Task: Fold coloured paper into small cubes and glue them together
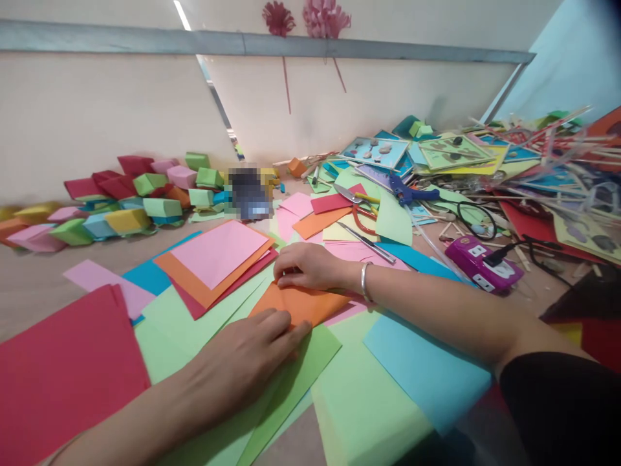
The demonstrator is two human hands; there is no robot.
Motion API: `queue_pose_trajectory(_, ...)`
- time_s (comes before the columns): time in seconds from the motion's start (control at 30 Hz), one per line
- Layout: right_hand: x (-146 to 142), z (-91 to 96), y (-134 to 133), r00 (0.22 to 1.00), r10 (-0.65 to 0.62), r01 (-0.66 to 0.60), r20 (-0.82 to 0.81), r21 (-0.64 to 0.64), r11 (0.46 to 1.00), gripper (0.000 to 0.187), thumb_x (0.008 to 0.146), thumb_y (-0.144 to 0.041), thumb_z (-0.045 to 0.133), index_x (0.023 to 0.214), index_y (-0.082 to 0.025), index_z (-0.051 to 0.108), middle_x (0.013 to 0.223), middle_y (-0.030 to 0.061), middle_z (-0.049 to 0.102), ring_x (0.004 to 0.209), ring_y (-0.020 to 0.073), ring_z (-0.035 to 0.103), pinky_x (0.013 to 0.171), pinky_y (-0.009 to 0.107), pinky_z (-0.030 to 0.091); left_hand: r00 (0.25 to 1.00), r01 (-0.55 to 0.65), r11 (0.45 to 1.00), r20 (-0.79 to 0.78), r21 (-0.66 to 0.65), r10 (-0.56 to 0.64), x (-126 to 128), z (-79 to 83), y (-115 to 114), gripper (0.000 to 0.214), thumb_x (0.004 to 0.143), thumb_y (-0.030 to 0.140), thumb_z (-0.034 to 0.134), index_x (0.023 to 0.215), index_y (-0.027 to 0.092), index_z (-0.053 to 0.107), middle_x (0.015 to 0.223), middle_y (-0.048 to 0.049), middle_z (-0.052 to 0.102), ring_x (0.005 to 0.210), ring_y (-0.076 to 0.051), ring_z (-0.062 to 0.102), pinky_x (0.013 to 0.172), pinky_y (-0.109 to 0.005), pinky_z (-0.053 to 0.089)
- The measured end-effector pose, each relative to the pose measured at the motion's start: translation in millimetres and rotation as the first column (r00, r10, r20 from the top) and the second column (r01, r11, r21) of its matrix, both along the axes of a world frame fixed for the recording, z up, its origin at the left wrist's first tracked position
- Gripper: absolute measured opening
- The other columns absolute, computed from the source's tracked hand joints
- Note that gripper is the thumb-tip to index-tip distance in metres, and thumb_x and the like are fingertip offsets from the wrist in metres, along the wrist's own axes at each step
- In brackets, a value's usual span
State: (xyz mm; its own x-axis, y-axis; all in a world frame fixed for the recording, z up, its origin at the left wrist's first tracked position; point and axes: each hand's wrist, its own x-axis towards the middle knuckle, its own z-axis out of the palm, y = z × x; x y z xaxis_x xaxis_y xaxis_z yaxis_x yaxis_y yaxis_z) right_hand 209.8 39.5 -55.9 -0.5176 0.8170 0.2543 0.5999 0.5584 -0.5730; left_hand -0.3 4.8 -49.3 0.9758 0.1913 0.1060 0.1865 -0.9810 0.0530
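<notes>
Two flat grips, left (242,361), right (308,266), on paper (315,304)

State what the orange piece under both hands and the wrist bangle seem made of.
The orange piece looks like matte coloured paper: it holds sharp folds, flat under the left hand and right hand. The bangle is probably metal: silvery, with a bright glint.

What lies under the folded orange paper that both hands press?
Light green sheets show beneath the orange paper, a pink sheet at its right edge. Its middle hides the rest.
</notes>
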Motion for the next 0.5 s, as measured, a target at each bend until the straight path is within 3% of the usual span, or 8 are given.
queue_pose_trajectory(0.17,-1,-2.1,0,1.0,-0.005,0.005,-0.022,0.008,1.0,0.012,0.087,-0.013,0.069,0.077,-0.017,0.063,0.083,0.0002,0.062,0.082,0.0141,0.056,0.069,0.025,0.038,0.996,0.02,0.993,-0.085,-0.113,-0.03,8,2.2,5,0.033,0.1,0.019,0.03,0.115,0.023,0.059,0.094,-0.0025,0.062,0.063,-0.014,0.055,0.058,-0.027,0.036)
queue_pose_trajectory(0.4,-1,-0.7,-1,1.0,-0.006,0.006,-0.028,-0.016,1.0,0.015,0.088,-0.014,0.066,0.075,-0.018,0.06,0.081,-0.0014,0.061,0.08,0.0133,0.055,0.064,0.025,0.035,0.994,0.088,0.995,-0.07,0.056,-0.084,27,-0.2,7,0.037,0.101,0.025,0.029,0.128,0.024,0.054,0.081,-0.0008,0.059,0.049,-0.013,0.044,0.048,-0.028,0.03)
queue_pose_trajectory(0.5,-1,-0.9,-1,1.0,-0.006,0.005,-0.027,-0.034,0.999,0.015,0.088,-0.015,0.064,0.074,-0.018,0.06,0.083,-0.0013,0.061,0.08,0.0135,0.055,0.064,0.025,0.034,0.988,0.057,0.998,-0.147,0.035,-0.051,38,6.9,4,0.037,0.1,0.026,0.032,0.129,0.025,0.055,0.08,-0.001,0.061,0.048,-0.013,0.045,0.046,-0.027,0.027)
